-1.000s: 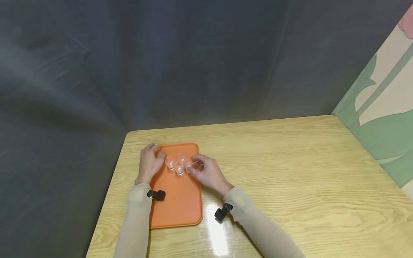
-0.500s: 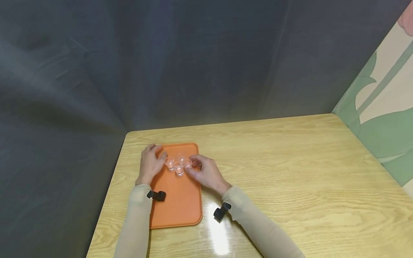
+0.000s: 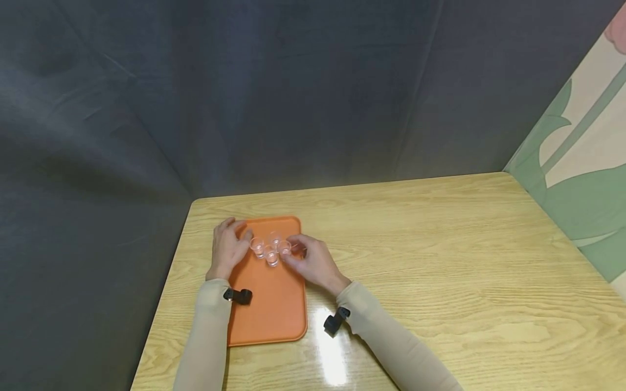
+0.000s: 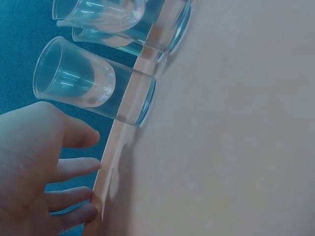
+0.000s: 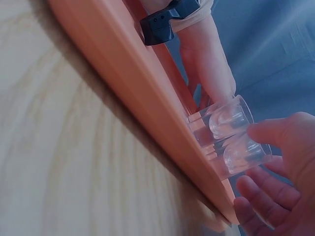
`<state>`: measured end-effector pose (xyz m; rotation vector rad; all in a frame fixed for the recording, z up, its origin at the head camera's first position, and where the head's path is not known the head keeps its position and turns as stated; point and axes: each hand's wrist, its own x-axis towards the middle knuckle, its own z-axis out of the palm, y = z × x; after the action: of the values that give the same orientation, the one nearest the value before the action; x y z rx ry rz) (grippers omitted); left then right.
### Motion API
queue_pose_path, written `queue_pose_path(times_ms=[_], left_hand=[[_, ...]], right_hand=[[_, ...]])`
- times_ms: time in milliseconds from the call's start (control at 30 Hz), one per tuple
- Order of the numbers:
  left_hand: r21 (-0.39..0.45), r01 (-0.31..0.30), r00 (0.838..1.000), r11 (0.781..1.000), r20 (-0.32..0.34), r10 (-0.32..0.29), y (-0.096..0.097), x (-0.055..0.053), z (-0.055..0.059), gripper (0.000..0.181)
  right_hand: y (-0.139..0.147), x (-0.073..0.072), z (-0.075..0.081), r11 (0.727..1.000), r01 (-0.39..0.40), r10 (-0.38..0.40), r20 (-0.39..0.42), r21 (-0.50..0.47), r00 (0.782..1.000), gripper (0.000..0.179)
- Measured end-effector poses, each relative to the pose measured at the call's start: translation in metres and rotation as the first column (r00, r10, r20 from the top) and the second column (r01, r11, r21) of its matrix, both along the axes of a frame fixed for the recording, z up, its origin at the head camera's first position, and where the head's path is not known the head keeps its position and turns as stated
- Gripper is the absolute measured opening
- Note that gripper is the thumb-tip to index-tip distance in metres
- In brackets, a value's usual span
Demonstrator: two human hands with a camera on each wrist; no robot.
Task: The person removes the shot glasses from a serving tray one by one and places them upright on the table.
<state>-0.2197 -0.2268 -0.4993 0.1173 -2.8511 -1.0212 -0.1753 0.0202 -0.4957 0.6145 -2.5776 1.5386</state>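
Several small clear shot glasses (image 3: 271, 257) with thick bases stand close together on the far half of an orange tray (image 3: 268, 309). My right hand (image 3: 313, 263) pinches the rightmost shot glass (image 5: 246, 156) near its rim, thumb on one side and fingers on the other. My left hand (image 3: 227, 248) is by the tray's far left edge, its fingers relaxed and spread with the fingertips right at the rim. Nothing is in its grasp. The nearest thing to its thumb is the leftmost shot glass (image 4: 74, 78).
The tray lies on a light wood-grain table (image 3: 440, 260), near its left end. A dark curtain (image 3: 313, 98) hangs along the back and left sides. At the right stands a panel (image 3: 587, 179) with a leaf and flower pattern.
Very little differs. The right hand and the rightmost shot glass have shifted slightly left toward the other glasses. My left hand stays in place by the tray edge.
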Motion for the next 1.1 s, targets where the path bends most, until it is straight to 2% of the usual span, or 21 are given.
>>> queue_pose_path(times_ms=[400,767,1100], left_hand=[[-0.069,0.056,0.998,0.996,0.041,-0.053,-0.0018,0.0013,-0.0017,0.051],[-0.079,0.065,0.996,0.995,0.06,-0.061,-0.0015,0.0026,-0.0014,0.052],[-0.095,0.077,0.996,0.993,0.053,-0.072,0.0007,0.0018,-0.0004,0.05]], right_hand=[[-0.0008,0.0003,-0.0009,1.0,0.009,-0.009,-0.003,-0.007,1.0,0.036],[-0.0014,0.0003,-0.001,1.0,0.01,-0.01,-0.001,-0.019,1.0,0.036],[0.0011,0.001,-0.0012,0.999,0.023,-0.022,0.021,-0.035,1.0,0.037]])
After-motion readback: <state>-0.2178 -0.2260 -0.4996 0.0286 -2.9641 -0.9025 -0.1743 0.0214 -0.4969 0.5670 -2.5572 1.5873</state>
